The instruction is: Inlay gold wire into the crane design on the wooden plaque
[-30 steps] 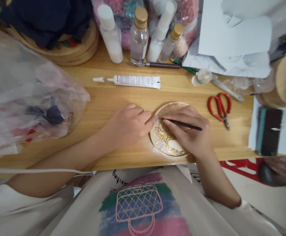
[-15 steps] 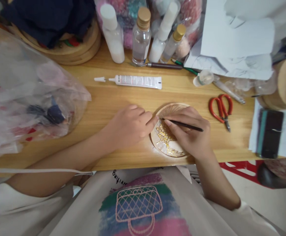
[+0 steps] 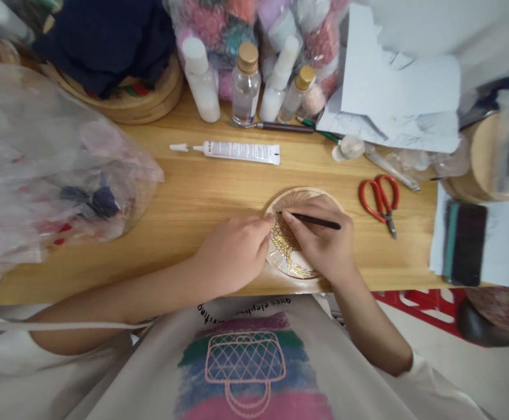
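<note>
A round wooden disc (image 3: pixel 300 201) bearing a gold tree design lies near the desk's (image 3: pixel 202 192) front edge. The right hand (image 3: pixel 322 245) grips a thin dark tool (image 3: pixel 313 220) over it; the left hand (image 3: pixel 234 254), fingers curled, steadies its rim. Behind stand bottles (image 3: pixel 245 84), one clear-filled, another white.

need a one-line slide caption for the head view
Right hand holds a thin dark tool to a round wooden disc bearing a gold tree; left hand steadies its edge.
</note>
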A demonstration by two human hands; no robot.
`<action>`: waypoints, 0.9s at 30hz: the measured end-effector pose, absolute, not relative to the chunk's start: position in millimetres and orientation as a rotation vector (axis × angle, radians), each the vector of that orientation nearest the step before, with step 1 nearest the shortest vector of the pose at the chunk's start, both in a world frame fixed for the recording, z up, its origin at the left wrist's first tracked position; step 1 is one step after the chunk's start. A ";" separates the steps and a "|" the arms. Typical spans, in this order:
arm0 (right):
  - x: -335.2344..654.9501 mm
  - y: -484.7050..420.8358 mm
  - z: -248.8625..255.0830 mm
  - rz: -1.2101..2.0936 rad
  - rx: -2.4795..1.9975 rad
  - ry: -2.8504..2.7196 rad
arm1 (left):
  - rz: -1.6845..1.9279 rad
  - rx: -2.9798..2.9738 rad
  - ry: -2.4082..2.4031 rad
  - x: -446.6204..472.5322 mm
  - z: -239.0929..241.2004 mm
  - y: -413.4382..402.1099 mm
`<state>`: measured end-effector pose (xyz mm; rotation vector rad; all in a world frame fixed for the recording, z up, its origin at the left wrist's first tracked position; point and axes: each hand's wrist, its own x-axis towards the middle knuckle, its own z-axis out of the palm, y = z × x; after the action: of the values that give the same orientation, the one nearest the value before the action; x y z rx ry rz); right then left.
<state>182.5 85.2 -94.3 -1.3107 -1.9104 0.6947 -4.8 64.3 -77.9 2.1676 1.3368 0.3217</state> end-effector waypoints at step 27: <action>231.2 98.2 -114.7 0.850 -1.275 -1.589 | 0.608 2.032 1.248 -26.7 -77.7 56.3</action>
<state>231.2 98.2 -114.7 -1.2746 -1.5892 0.8502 -26.7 56.3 -77.7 2.0315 1.2483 0.6082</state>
